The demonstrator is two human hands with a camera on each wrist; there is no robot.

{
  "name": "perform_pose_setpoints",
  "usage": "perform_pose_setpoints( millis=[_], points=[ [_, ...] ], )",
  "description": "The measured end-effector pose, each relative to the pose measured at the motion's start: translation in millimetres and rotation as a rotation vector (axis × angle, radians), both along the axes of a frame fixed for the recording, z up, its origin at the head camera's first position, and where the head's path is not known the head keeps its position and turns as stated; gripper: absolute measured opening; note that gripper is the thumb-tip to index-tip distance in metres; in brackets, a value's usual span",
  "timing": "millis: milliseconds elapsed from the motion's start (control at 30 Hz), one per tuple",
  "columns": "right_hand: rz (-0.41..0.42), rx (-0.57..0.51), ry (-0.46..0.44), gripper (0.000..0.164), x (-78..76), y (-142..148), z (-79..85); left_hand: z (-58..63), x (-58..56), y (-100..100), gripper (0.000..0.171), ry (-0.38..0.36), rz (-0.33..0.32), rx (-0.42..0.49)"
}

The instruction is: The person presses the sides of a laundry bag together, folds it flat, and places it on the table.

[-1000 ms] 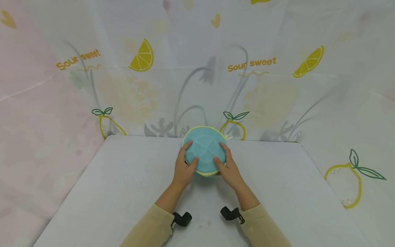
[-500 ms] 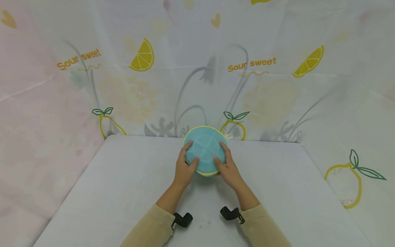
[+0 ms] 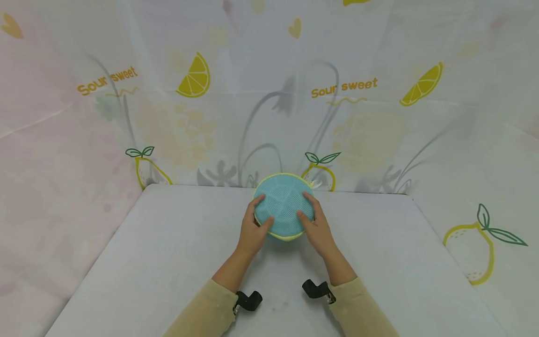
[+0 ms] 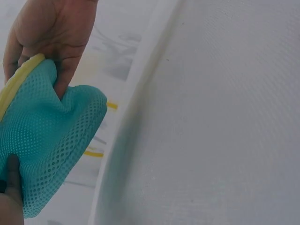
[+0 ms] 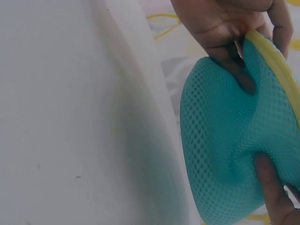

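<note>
A round, turquoise mesh bag with yellow edging is held up between both hands, near the back of the table. On its left side my left hand grips the rim, thumb on the near face and fingers behind. My right hand grips the opposite side the same way. In the left wrist view the soft mesh dents where fingers press into its underside. The right wrist view shows similar dents in the mesh beside the yellow trim. Whether anything is inside the bag cannot be made out.
A white table lies beneath the hands. Behind it hangs a pale cloth printed with lemons and lettering. Black wrist-worn pieces stick out from both beige sleeves.
The bag has shifted slightly right, its face tilting a little. My right hand has moved a little right with it; both hands keep their grip.
</note>
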State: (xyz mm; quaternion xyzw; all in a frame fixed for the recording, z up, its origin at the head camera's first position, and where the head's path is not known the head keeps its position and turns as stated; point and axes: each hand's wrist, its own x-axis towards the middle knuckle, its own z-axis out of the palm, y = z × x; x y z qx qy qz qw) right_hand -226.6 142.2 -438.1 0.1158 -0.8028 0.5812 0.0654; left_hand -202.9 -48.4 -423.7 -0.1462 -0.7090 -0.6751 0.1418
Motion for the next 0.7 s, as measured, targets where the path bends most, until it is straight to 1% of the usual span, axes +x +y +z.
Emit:
perform_pose_setpoints(
  millis=[200,467,700],
  points=[
    [-0.004,-0.013,-0.001,0.051,-0.3,2.1,1.3,0.0,-2.6,-4.6,0.063,-0.002,-0.025,-0.054],
    [-0.006,-0.06,0.029,0.049,-0.7,2.7,0.7,2.0,-2.3,-9.5,0.068,-0.023,-0.098,-0.132],
    [-0.005,-0.068,0.027,0.049,-0.5,3.2,-0.2,-0.2,-2.8,-10.1,0.068,-0.035,-0.124,-0.159]
  ],
)
